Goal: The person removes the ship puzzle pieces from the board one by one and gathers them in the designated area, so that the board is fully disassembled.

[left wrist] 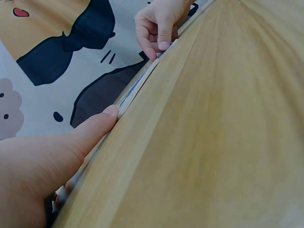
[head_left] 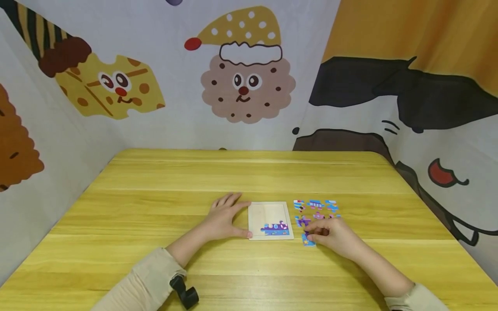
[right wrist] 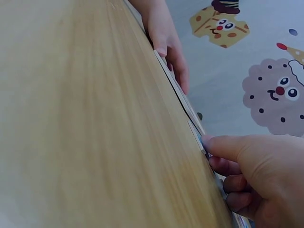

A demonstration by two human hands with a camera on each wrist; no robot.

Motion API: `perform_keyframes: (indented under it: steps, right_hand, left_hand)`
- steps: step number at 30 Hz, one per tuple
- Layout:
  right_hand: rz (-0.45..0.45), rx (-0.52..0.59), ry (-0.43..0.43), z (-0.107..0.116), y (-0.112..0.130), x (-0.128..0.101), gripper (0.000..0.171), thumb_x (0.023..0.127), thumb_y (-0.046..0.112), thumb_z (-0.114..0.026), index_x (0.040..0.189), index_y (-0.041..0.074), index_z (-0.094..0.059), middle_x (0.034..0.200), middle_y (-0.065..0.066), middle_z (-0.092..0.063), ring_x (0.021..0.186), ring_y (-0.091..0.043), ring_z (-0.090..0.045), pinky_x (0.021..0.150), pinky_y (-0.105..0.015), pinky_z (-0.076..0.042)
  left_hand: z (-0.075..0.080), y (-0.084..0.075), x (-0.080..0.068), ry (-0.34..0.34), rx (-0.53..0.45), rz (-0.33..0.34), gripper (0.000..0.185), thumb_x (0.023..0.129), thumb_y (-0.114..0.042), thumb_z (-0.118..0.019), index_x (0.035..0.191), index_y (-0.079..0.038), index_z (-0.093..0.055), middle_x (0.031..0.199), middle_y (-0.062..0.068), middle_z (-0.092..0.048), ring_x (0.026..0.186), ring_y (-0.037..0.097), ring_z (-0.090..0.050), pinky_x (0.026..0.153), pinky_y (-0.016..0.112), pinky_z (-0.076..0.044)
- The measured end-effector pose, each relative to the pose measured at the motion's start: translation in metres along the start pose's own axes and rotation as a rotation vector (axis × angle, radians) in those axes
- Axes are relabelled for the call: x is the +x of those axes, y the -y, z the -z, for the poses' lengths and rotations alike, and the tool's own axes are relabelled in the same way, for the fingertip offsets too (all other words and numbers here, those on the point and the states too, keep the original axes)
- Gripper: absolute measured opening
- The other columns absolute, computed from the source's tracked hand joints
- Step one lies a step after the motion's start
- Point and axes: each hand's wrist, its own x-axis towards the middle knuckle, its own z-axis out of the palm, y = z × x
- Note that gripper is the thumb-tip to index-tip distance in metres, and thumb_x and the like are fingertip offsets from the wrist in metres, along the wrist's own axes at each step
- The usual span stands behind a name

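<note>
A person seated at a yellow wooden table (head_left: 155, 207) works a small jigsaw, with a white puzzle tray (head_left: 270, 220) as the centre of the scene. The left hand (head_left: 225, 218) lies flat against the tray's left edge, fingers spread and straight, thumb (left wrist: 97, 124) touching the near left corner, bracing the tray rather than gripping it. A short run of fitted blue and purple pieces (head_left: 275, 228) sits along the tray's near edge; the far part of the tray is bare. Just right of the tray, loose pieces (head_left: 316, 209) lie in rows on the wood. The right hand (head_left: 333, 235) hovers over the nearest of them, fingers curled and pinching a blue piece (head_left: 308, 241) at the near right of the tray; the right wrist view shows the thumb (right wrist: 223, 146) pressing its edge, though how firmly cannot be told.

Judged from this, the piece is best lifted cleanly with thumb and fingertip, kept level, without dragging its neighbours out of their rows, then lowered beside the fitted run. The left hand should hold the tray steady so it does not slide away.

A cartoon-printed cloth (head_left: 245, 73) backs the table.
</note>
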Motion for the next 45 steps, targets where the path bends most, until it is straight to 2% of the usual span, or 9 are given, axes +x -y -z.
perform_keyframes:
  steps: [8,14,22,27,35,45]
  right_hand:
    - [0.009,0.015,-0.025,0.001,0.002,0.001,0.016,0.084,0.018,-0.075,0.098,0.012,-0.075,0.077,0.011,-0.062,0.062,-0.007,-0.048,0.053,-0.023,-0.044]
    - [0.017,0.003,-0.064,0.0,0.011,0.008,0.017,0.083,0.017,-0.076,0.098,0.011,-0.075,0.074,0.01,-0.059,0.057,-0.005,-0.043,0.048,-0.021,-0.038]
    - [0.014,0.041,-0.04,-0.006,0.02,0.017,0.021,0.084,0.018,-0.075,0.103,0.009,-0.073,0.077,0.008,-0.059,0.057,-0.007,-0.045,0.048,-0.021,-0.039]
    - [0.029,0.016,-0.038,-0.011,0.025,0.024,0.021,0.083,0.018,-0.076,0.102,0.012,-0.074,0.078,0.009,-0.059,0.059,-0.007,-0.046,0.05,-0.022,-0.041]
    - [0.045,0.037,0.025,-0.019,0.036,0.042,0.024,0.082,0.019,-0.077,0.105,0.012,-0.073,0.078,0.01,-0.061,0.053,-0.007,-0.045,0.046,-0.023,-0.039]
    - [0.031,0.027,0.144,-0.027,0.044,0.058,0.027,0.081,0.018,-0.078,0.107,0.011,-0.071,0.077,0.009,-0.06,0.059,-0.009,-0.052,0.053,-0.026,-0.047]
  left_hand:
    - [-0.002,0.002,0.001,-0.003,-0.002,-0.002,0.096,0.07,-0.073,-0.065,0.147,-0.022,-0.041,0.156,0.014,-0.02,0.141,0.037,-0.014,0.108,0.059,-0.01]
    - [-0.002,0.002,0.001,-0.002,-0.002,-0.003,0.095,0.07,-0.073,-0.065,0.147,-0.023,-0.041,0.156,0.014,-0.02,0.141,0.037,-0.014,0.108,0.058,-0.01]
    - [0.0,0.0,0.0,-0.001,-0.006,0.003,0.095,0.07,-0.072,-0.067,0.147,-0.023,-0.041,0.156,0.014,-0.02,0.141,0.036,-0.014,0.109,0.057,-0.01]
    - [0.0,0.0,0.0,-0.001,-0.011,0.006,0.095,0.07,-0.071,-0.067,0.147,-0.022,-0.041,0.156,0.014,-0.02,0.141,0.036,-0.014,0.109,0.058,-0.01]
    - [0.001,0.0,0.0,-0.004,-0.006,0.01,0.095,0.069,-0.072,-0.067,0.147,-0.023,-0.041,0.156,0.013,-0.02,0.141,0.036,-0.014,0.109,0.057,-0.01]
    - [0.001,-0.001,0.0,-0.001,-0.013,0.013,0.095,0.07,-0.071,-0.067,0.147,-0.022,-0.042,0.156,0.014,-0.02,0.141,0.036,-0.014,0.109,0.057,-0.01]
